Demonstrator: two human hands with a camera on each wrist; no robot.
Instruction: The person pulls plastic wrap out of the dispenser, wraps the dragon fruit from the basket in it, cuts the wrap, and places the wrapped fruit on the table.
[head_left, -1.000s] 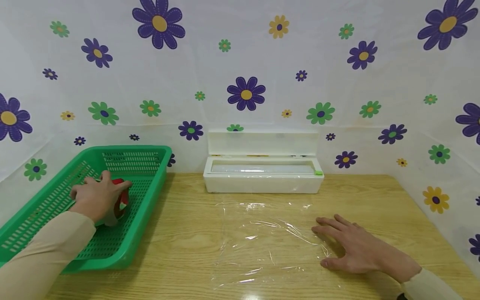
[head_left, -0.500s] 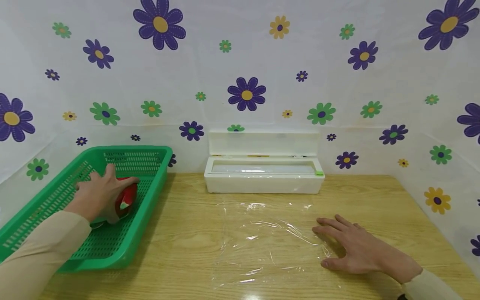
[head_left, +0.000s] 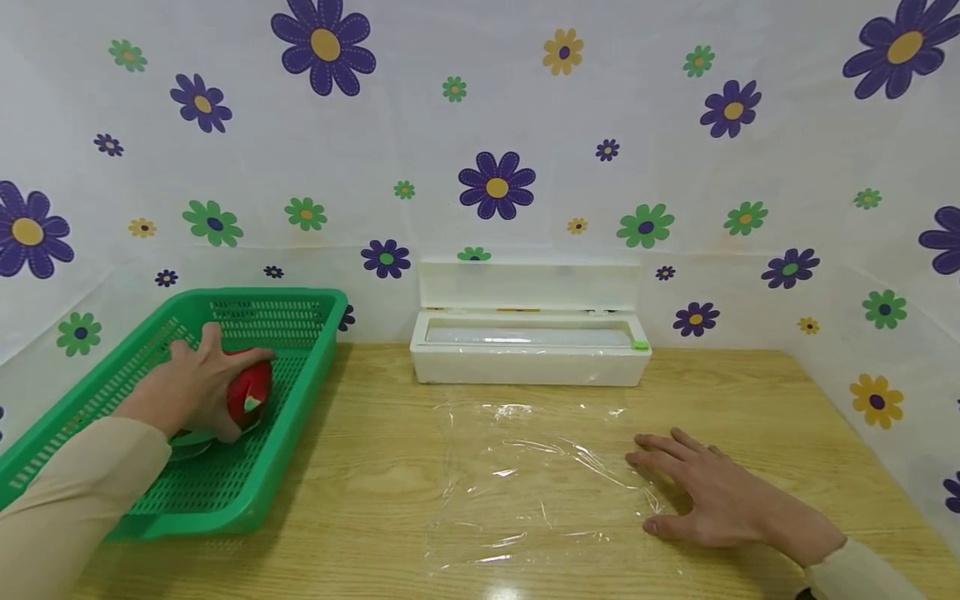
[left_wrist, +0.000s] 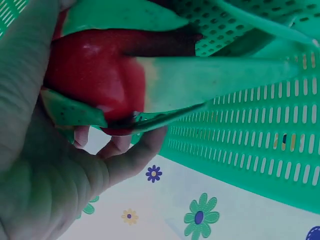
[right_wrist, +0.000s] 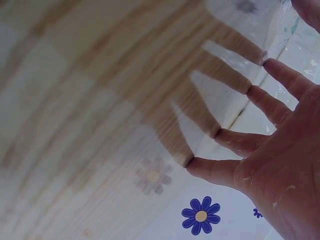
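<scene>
My left hand [head_left: 183, 387] grips a dragon fruit [head_left: 251, 387] inside the green basket [head_left: 335, 333]. In the left wrist view the dragon fruit [left_wrist: 95, 65] is red with long green scales, and curled fingers [left_wrist: 135, 160] pass round its far side. Part of it is hidden by the palm. A sheet of clear plastic wrap [head_left: 540, 500] lies flat and slightly wrinkled on the wooden table. At the sheet's right edge my right hand [head_left: 697, 492] rests with fingers spread. Its fingertips meet the tabletop in the right wrist view, where the hand [right_wrist: 285, 145] holds nothing.
Behind the sheet stands a white wrap dispenser box [head_left: 528, 367], its lid [head_left: 528, 286] raised, a roll [head_left: 525, 336] inside and a small green slider [head_left: 640, 345] at the right. A clear curved rim [head_left: 191, 450] shows beneath my left hand. Flower-printed sheeting surrounds the table.
My left hand has closed round the dragon fruit, which now shows more of its red side and has turned slightly. The right hand has stayed put on the wrap's edge.
</scene>
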